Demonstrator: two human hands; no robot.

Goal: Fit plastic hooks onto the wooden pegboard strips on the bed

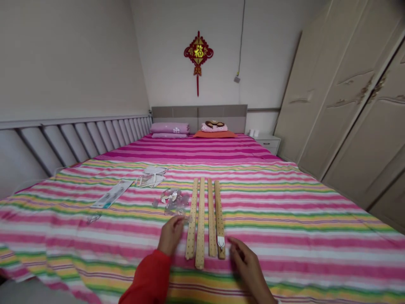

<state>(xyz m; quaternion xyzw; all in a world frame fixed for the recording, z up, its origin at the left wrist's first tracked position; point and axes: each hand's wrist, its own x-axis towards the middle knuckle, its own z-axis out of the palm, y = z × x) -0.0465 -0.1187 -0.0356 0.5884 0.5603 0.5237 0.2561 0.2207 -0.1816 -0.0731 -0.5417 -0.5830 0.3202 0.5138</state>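
Observation:
Several perforated wooden strips (201,223) lie side by side, lengthwise, on the striped bedsheet. The rightmost strip (219,211) bears a white card with a small metal piece (220,242) near its close end. My left hand (172,232) is left of the strips, thumb and fingertips pressed together on a small clear plastic bag. Just beyond it lies a heap of small clear bags (174,199) with tiny items inside. My right hand (245,257) rests right of the strips, fingers curled but apart, holding nothing.
A flat clear package (113,194) lies on the left of the bed, with a small clear item (93,218) nearer me. White papers (152,176) lie beyond the small bags. Pillows (170,128) are at the headboard, a railing at left, wardrobe (335,93) at right.

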